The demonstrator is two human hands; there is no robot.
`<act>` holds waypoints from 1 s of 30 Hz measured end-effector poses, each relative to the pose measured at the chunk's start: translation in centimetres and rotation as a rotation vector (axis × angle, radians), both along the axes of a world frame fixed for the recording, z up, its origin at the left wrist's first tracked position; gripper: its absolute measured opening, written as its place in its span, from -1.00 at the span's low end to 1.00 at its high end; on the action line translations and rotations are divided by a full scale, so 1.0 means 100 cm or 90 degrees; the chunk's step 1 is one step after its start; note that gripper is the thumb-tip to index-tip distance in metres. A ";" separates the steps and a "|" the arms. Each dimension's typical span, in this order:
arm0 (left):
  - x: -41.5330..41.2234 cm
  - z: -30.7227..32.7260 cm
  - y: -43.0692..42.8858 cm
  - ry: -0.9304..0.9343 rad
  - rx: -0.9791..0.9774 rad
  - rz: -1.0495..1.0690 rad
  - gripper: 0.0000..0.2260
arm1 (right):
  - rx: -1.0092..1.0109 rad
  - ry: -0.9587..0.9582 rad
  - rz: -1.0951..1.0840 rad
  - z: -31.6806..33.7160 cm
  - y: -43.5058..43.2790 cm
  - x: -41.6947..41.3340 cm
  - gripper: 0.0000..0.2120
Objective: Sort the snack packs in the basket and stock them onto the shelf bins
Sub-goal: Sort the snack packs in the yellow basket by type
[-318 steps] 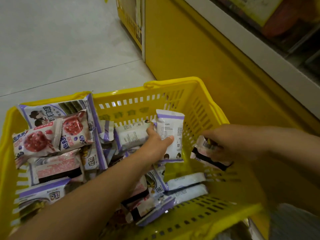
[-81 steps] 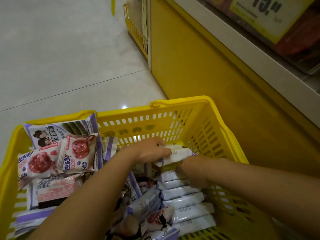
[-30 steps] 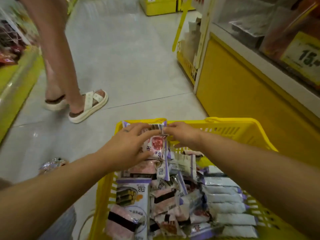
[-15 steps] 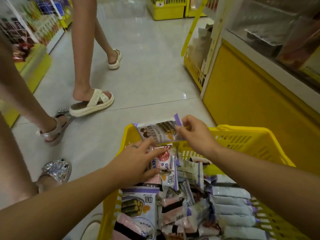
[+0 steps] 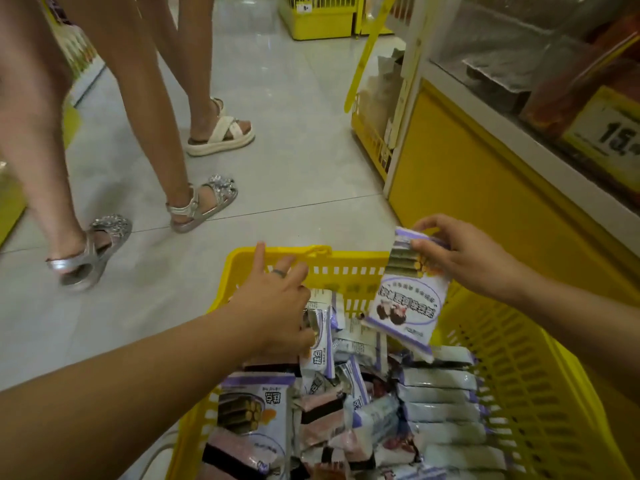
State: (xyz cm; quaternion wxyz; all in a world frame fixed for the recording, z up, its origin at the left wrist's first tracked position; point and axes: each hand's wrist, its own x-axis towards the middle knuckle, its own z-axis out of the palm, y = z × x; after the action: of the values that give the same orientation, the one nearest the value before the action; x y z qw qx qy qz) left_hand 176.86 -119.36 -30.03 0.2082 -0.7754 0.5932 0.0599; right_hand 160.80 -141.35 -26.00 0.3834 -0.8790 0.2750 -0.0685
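Observation:
A yellow plastic basket (image 5: 530,382) stands on the floor in front of me, filled with several snack packs. My right hand (image 5: 460,258) pinches the top of a white and purple wafer-roll pack (image 5: 407,299) and holds it hanging above the basket's far right part. My left hand (image 5: 277,306) reaches into the basket's far left corner, fingers spread, with its thumb on a small white and purple pack (image 5: 320,337). A row of white packs (image 5: 443,407) lies stacked along the basket's right side. A larger wafer-roll pack (image 5: 256,410) lies at the near left.
A yellow shelf unit (image 5: 485,188) with a white ledge, clear bins and a price label (image 5: 609,133) stands to the right. Two people's legs in sandals (image 5: 204,199) stand on the tiled floor at left. A yellow wire rack (image 5: 374,129) stands further along the aisle.
My right hand has lifted the wafer-roll pack off the far rim and carried it right, now hanging upside down. My left hand moved deeper into the far left corner. The people's feet have stepped closer.

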 end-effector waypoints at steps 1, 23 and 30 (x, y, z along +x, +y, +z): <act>-0.005 0.000 -0.009 -0.020 0.031 -0.009 -0.34 | 0.022 0.031 0.008 -0.002 -0.002 -0.003 -0.78; 0.001 0.018 -0.042 0.172 0.248 0.054 -0.55 | 0.012 0.159 0.169 0.010 -0.011 -0.019 -0.82; 0.041 0.035 -0.020 0.572 -0.126 0.198 -0.73 | -0.011 0.119 0.139 0.046 -0.028 -0.025 -0.72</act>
State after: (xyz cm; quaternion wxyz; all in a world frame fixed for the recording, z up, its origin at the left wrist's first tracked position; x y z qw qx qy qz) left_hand 181.00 -121.37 -26.57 -0.1547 -0.7681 0.5043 0.3629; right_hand 158.35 -144.17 -21.41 0.3539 -0.9095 0.2113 0.0533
